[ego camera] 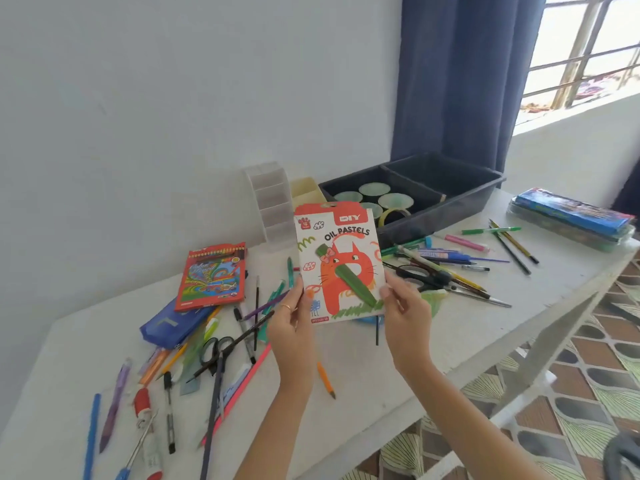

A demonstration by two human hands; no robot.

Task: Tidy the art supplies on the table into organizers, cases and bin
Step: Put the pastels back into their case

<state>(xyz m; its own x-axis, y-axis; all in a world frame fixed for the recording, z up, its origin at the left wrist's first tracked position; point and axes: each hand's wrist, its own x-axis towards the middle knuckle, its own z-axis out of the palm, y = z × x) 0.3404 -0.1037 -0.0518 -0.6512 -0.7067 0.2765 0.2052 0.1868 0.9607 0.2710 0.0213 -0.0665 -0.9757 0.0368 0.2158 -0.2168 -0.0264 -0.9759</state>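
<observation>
Inspection of a white table [363,362] set against a pale wall, with a navy curtain [457,74] at 1 o'clock. A black two-compartment bin [450,213] stands at the table's far edge, at 1 o'clock from centre; its left compartment holds round pale-green discs. A clear tiered organizer [273,202] stands at 11 o'clock from the oil pastels box [341,265], which is held upright above the table at mid-frame. The left hand [289,327] pinches the box's lower left edge and the right hand [403,313] pinches its lower right edge. A red colour pencil box [212,277] lies at 9 o'clock, overlapping a blue pencil pouch [166,327]. Black scissors [420,273] lie at 3 o'clock among loose pens, pencils and brushes.
</observation>
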